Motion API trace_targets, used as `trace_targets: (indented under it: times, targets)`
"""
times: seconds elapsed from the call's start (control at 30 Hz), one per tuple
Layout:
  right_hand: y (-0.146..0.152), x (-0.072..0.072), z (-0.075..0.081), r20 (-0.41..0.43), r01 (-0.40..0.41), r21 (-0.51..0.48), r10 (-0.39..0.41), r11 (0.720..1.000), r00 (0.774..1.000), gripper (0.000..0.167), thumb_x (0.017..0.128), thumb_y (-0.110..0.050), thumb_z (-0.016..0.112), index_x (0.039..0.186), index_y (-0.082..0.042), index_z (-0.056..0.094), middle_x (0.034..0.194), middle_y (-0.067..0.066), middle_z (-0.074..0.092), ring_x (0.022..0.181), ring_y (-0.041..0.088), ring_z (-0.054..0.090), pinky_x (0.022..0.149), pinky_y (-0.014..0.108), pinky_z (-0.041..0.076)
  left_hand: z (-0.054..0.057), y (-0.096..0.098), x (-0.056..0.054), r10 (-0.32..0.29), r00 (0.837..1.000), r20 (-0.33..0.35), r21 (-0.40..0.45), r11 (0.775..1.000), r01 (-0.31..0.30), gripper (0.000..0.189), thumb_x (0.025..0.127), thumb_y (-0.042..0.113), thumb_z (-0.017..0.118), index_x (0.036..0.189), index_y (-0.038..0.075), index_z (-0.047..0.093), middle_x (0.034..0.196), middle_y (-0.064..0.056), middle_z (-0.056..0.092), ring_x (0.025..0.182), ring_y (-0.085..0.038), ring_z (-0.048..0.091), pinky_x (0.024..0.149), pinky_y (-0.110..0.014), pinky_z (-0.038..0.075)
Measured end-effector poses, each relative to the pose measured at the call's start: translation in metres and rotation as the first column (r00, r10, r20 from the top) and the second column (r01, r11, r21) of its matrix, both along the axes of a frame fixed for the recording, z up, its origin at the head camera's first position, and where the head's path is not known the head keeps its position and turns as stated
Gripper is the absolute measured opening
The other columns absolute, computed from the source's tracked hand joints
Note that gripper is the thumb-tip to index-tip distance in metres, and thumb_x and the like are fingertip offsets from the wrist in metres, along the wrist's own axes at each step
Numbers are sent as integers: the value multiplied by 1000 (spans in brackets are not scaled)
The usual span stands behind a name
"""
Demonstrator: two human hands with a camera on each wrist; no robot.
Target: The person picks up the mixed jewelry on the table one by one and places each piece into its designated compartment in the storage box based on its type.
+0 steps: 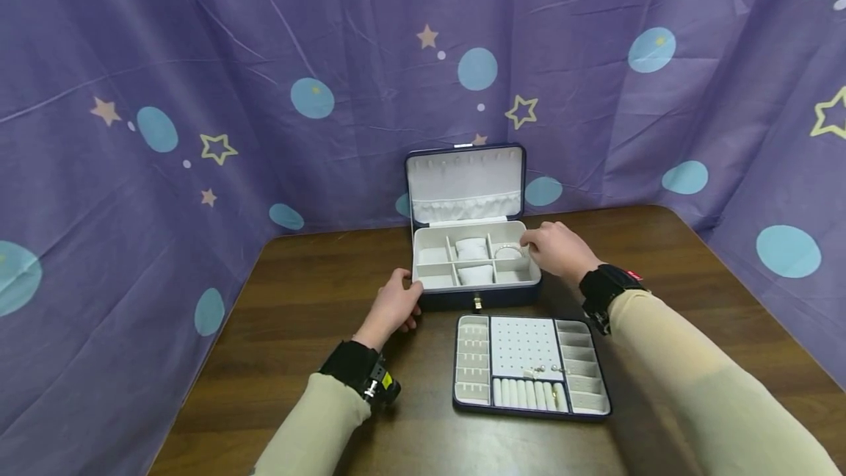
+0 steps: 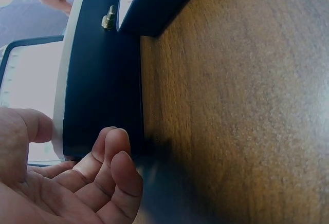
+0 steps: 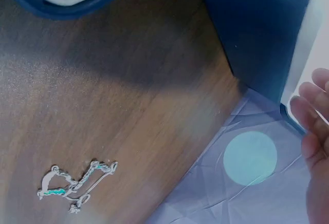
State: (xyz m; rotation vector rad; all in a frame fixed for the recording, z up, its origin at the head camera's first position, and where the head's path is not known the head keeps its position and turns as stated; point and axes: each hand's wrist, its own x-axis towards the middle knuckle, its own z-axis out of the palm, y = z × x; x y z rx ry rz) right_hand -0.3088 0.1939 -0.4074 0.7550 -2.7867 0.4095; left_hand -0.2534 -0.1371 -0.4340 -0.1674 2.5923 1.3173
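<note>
A navy jewelry box (image 1: 436, 301) with a white lining stands with its lid raised. At its left front corner my left hand (image 1: 394, 302) holds on, the thumb over the white rim and the fingers bent by the outer wall, as the left wrist view shows. My right hand (image 1: 560, 247) reaches over the box's right side, fingers bent down into the rear right compartment. A bangle (image 1: 507, 247) is in that compartment, its edge right at those fingertips; whether they pinch it I cannot tell. White cushions (image 1: 472, 249) fill the middle compartments.
In front of the box lies a navy-edged jewelry tray (image 1: 522, 340) with ring rolls (image 1: 525, 394) and small earrings (image 1: 540, 369). A silver chain (image 3: 77, 183) with green parts lies on the wooden table (image 1: 297, 314). A purple curtain (image 1: 370, 167) hangs behind.
</note>
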Motion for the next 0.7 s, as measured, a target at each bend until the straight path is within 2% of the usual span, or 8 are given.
trace_targets:
  times: [0.1,0.37,0.47,0.7]
  targets:
    - [6,1,3,-24,21,-44,-22,999,999,21,93,-2,58,103,-4,77,95,12,74,88,32,67,81,49,53,-1,0,0,2,1000,0,1,1000,-2,53,100,32,50,147,9,41,79,-11,67,54,-22,61,51,-33,51]
    - [24,5,9,18,111,-74,-110,991,994,21,96,-5,57,107,-4,75,101,14,74,96,34,68,87,53,52,-2,-1,-1,3,1000,12,26,1000,-3,52,101,31,50,147,10,41,79,-10,67,53,-21,60,51,-32,51]
    - [33,7,10,22,136,-73,-135,988,991,22,96,-6,56,108,-3,74,102,15,75,95,35,68,88,54,52,-3,-1,-1,4,1000,29,66,998,-6,55,101,33,50,150,9,40,79,-10,67,52,-20,60,50,-32,52]
    - [59,10,10,71,181,-65,-177,981,982,25,98,-8,53,113,-1,72,100,14,73,81,28,62,81,51,52,-4,-4,0,-22,997,72,167,986,10,63,101,33,49,159,12,37,81,-12,67,52,-18,59,49,-31,53]
